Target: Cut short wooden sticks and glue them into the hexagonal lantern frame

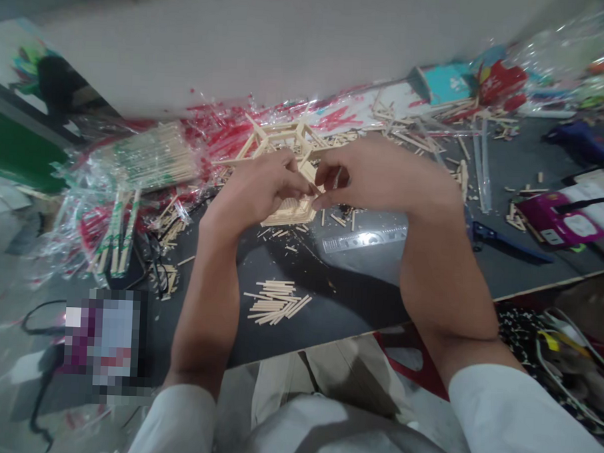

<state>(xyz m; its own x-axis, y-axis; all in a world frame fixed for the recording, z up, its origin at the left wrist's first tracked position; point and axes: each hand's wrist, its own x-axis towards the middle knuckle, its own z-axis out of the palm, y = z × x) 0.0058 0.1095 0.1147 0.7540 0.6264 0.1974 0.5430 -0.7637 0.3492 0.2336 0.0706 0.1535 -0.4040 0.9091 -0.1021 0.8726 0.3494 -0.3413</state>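
Observation:
A small frame built of pale wooden sticks (286, 129) stands on the dark table, its back and top beams showing between and behind my hands. Over its front part, my left hand (263, 188) reaches in with thumb and fingers pinched together. From the other side my right hand (369, 176) comes in, also closed in a pinch, its fingertips almost meeting the left ones. Whatever lies between the fingertips is too small to make out. Below my hands shows the model's layered stick base (290, 216), partly covered by the left hand.
Nearer me lies a pile of short sticks (276, 302). A clear ruler (364, 239) and blue-handled cutters (511, 244) are to the right, before a purple box (557, 221). Wrapped stick bundles (149, 156) and crumpled plastic cover the left. A teal piece (446, 82) sits by the wall.

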